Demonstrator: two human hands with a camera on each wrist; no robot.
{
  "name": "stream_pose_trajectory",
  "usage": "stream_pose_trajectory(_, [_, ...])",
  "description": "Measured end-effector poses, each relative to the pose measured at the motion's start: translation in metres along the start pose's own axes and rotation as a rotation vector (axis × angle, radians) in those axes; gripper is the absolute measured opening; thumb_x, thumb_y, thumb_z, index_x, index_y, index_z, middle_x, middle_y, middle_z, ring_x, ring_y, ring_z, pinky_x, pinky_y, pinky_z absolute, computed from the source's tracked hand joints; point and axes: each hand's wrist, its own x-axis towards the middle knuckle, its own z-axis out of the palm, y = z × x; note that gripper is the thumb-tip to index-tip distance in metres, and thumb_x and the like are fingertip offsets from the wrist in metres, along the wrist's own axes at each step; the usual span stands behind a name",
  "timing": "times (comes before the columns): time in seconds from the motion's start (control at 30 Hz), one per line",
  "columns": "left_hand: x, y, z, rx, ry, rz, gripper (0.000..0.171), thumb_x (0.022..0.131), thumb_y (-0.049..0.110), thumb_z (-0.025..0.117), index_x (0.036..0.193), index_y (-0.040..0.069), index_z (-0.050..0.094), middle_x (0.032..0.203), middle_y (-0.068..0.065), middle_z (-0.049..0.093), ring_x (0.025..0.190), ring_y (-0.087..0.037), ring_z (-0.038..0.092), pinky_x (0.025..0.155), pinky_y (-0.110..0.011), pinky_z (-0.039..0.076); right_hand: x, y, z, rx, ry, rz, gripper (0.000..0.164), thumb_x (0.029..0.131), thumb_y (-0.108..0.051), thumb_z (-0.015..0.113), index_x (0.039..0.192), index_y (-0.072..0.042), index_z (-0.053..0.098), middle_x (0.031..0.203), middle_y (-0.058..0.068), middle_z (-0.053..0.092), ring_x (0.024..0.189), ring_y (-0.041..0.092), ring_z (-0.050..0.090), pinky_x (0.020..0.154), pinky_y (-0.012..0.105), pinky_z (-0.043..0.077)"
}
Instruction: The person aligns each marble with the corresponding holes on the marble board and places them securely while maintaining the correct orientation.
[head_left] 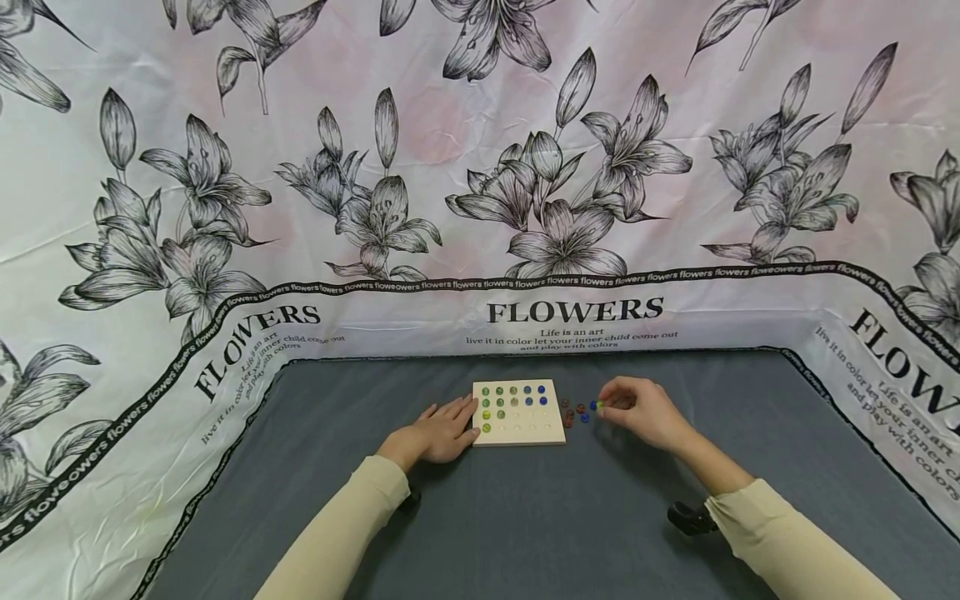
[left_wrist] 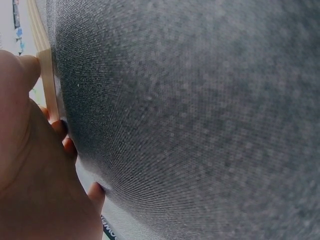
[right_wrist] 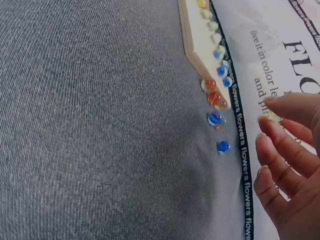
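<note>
The right hand (head_left: 647,412) pinches a yellowish marble (right_wrist: 274,115), and the board (head_left: 522,440) lies leftward, beyond loose marbles (right_wrist: 214,97), touched at its left edge by the left hand (head_left: 441,432), fingers extended.

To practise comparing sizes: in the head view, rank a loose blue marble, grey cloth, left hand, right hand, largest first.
Grey cloth
Left hand, right hand: too alike to rank
Loose blue marble

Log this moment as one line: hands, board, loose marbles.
left hand: touching left edge of board | right hand: pinching yellowish marble | board: partly filled | loose marbles: orange-red and blue, right of board
</note>
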Motion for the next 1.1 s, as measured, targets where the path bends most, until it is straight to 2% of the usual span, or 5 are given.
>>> stream_pose_trajectory(0.17, [-0.008, 0.006, -0.008, 0.0, -0.011, 0.006, 0.066, 0.112, 0.048, 0.029, 0.167, 0.017, 0.011, 0.173, -0.001, 0.01, 0.159, -0.018, 0.009, 0.127, -0.051, 0.008, 0.0, -0.007, 0.002, 0.024, -0.021, -0.038, 0.023, 0.095, -0.014, 0.075, 0.115, -0.003, 0.072, 0.104, 0.007, 0.073, 0.088, 0.018, 0.068, 0.072, 0.035, 0.056])
stream_pose_trajectory(0.4, [-0.013, 0.009, -0.012, 0.007, -0.018, 0.006, 0.065, 0.112, 0.048, 0.028, 0.167, 0.017, 0.011, 0.173, -0.001, 0.01, 0.159, -0.018, 0.009, 0.127, -0.05, 0.009, 0.002, -0.016, 0.007, 0.04, -0.065, -0.062, 0.02, 0.098, -0.015, 0.072, 0.114, -0.004, 0.074, 0.102, 0.005, 0.074, 0.083, 0.017, 0.067, 0.067, 0.033, 0.055])
stream_pose_trajectory(0.57, [-0.01, 0.008, -0.011, 0.001, -0.02, 0.0, 0.065, 0.112, 0.047, 0.029, 0.167, 0.016, 0.012, 0.173, -0.002, 0.011, 0.159, -0.019, 0.01, 0.127, -0.05, 0.009, 0.003, -0.019, 0.012, 0.036, -0.076, -0.07, 0.019, 0.098, -0.015, 0.072, 0.114, -0.004, 0.074, 0.101, 0.003, 0.072, 0.082, 0.016, 0.065, 0.066, 0.033, 0.054])
stream_pose_trajectory(0.83, [0.002, -0.001, 0.001, 0.005, -0.018, -0.009, 0.067, 0.111, 0.051, 0.028, 0.167, 0.021, 0.007, 0.173, 0.002, 0.006, 0.159, -0.017, 0.006, 0.127, -0.05, 0.005, 0.006, -0.028, 0.019, 0.072, -0.088, -0.066, 0.016, 0.096, -0.012, 0.073, 0.11, -0.005, 0.073, 0.098, 0.002, 0.073, 0.083, 0.017, 0.067, 0.067, 0.031, 0.056])
stream_pose_trajectory(1.1, [0.008, -0.006, 0.004, -0.002, -0.018, -0.007, 0.067, 0.111, 0.051, 0.03, 0.167, 0.021, 0.008, 0.173, 0.002, 0.007, 0.159, -0.017, 0.006, 0.127, -0.051, 0.006, 0.01, -0.038, 0.025, 0.097, -0.101, -0.083, 0.013, 0.096, -0.009, 0.073, 0.108, -0.005, 0.073, 0.095, 0.003, 0.074, 0.081, 0.019, 0.068, 0.066, 0.031, 0.056])
